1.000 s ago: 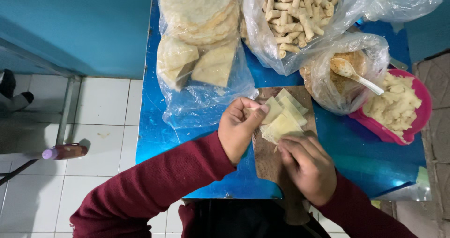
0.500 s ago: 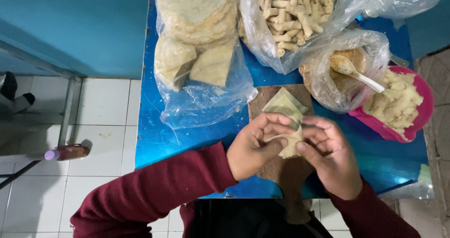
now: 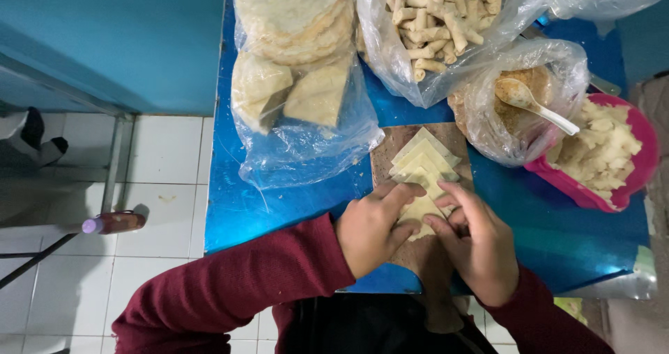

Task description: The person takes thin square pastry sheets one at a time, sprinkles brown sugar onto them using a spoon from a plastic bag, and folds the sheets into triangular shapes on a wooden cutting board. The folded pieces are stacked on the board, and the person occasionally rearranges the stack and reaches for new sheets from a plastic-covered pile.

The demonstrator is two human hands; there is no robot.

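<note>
My left hand (image 3: 373,227) and my right hand (image 3: 477,242) meet over a pale triangular pastry sheet (image 3: 419,211) lying on a brown wooden board (image 3: 390,145). Both sets of fingers pinch and press this sheet from its two sides. Just beyond the hands a small stack of the same pale triangular sheets (image 3: 425,157) lies on the board. Both sleeves are dark red.
On the blue table (image 3: 279,201): a clear bag of round flat wrappers (image 3: 293,19) at the back left, a bag of rolled sticks (image 3: 439,19), a bag of brown crumbs with a white spoon (image 3: 533,102), a pink bowl of pale filling (image 3: 644,162). White tiled floor at left.
One second ago my left hand was on the stack of sheets. Both hands have since come together nearer to me, holding one sheet on the board.
</note>
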